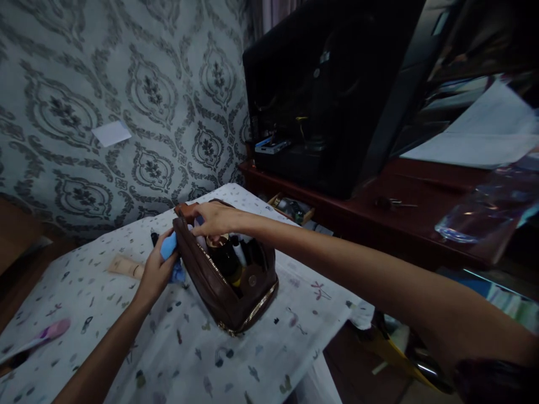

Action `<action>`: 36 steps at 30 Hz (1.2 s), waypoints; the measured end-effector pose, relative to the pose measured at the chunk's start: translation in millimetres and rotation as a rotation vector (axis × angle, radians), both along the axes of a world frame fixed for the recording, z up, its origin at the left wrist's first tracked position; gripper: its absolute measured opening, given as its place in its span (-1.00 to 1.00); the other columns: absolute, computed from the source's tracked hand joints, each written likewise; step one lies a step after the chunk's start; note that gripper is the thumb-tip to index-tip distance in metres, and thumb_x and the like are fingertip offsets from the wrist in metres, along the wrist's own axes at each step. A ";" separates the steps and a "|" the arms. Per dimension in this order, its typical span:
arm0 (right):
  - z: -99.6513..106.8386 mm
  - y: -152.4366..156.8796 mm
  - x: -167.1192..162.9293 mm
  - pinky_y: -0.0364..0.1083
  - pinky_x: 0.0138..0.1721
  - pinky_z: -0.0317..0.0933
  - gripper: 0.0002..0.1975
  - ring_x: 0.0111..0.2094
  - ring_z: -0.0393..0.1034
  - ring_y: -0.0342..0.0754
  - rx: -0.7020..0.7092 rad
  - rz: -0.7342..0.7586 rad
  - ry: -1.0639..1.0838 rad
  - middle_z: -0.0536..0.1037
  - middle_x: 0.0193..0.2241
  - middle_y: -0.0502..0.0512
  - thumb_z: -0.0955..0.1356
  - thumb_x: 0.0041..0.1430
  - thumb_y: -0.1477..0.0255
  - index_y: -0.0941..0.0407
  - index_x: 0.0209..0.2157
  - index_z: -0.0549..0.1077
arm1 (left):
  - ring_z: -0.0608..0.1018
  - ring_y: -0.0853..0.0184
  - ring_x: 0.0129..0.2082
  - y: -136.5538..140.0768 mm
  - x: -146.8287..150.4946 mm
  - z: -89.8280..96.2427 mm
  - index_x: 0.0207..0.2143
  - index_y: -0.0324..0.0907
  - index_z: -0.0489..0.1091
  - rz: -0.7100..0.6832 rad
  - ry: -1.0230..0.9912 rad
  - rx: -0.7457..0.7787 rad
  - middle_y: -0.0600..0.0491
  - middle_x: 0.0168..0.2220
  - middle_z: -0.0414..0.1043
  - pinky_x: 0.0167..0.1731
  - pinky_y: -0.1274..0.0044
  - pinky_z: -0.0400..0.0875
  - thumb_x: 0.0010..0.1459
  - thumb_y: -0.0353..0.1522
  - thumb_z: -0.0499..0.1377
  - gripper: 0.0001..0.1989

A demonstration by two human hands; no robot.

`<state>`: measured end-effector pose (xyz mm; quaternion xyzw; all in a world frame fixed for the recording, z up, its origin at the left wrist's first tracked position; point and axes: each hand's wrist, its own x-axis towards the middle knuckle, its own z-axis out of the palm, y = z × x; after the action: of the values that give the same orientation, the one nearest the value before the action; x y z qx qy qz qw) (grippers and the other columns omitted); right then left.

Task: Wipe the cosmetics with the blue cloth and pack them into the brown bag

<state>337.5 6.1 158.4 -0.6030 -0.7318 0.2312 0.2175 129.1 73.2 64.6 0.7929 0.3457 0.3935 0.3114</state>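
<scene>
At frame centre, the left hand grips a blue tube beside the open brown toiletry bag; the right hand, fingers curled, clasps the bag's far rim.

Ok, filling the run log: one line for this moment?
left hand: holds blue item | right hand: on open brown pouch | bottles inside | patterned cloth

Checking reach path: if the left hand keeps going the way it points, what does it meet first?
Left hand, holding a blue item, points up-right at the brown pouch; it would likely meet the pouch's near side wall first, which it seems almost to touch already.
</scene>
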 end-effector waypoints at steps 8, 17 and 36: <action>-8.6 -9.2 -2.6 -0.25 -0.52 0.26 -0.59 -0.52 0.49 -0.14 0.040 0.025 0.007 0.59 -0.41 0.00 0.34 0.09 0.55 0.14 0.02 0.41 | 0.37 0.03 0.24 -10.3 -12.2 -19.3 0.19 -0.18 0.29 -0.007 0.061 -0.048 -0.14 0.23 0.35 0.31 0.19 0.13 0.13 -0.05 0.14 -0.36; -13.4 4.4 -22.5 -0.17 -0.30 0.23 -0.77 -0.16 0.50 0.02 0.148 -0.119 -0.081 0.60 -0.21 0.18 0.29 0.16 0.56 0.17 -0.15 0.46 | 0.35 0.07 0.25 -9.7 -16.5 -36.0 0.20 -0.22 0.28 -0.060 0.057 0.016 -0.16 0.23 0.33 0.31 0.19 0.12 0.17 -0.13 0.12 -0.41; -30.4 -11.8 -13.8 -0.14 -0.25 0.21 -0.64 -0.22 0.46 0.00 0.304 -0.178 -0.022 0.58 -0.23 0.12 0.31 0.19 0.53 0.17 0.04 0.34 | 0.35 0.06 0.26 6.3 -15.0 -40.9 0.19 -0.19 0.35 -0.093 0.080 0.123 -0.11 0.22 0.36 0.31 0.18 0.14 0.09 -0.26 0.13 -0.41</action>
<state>323.7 -5.8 127.9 -0.6282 -0.7043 0.0913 0.3178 114.1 79.5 23.7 0.8408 0.2959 0.3672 0.2657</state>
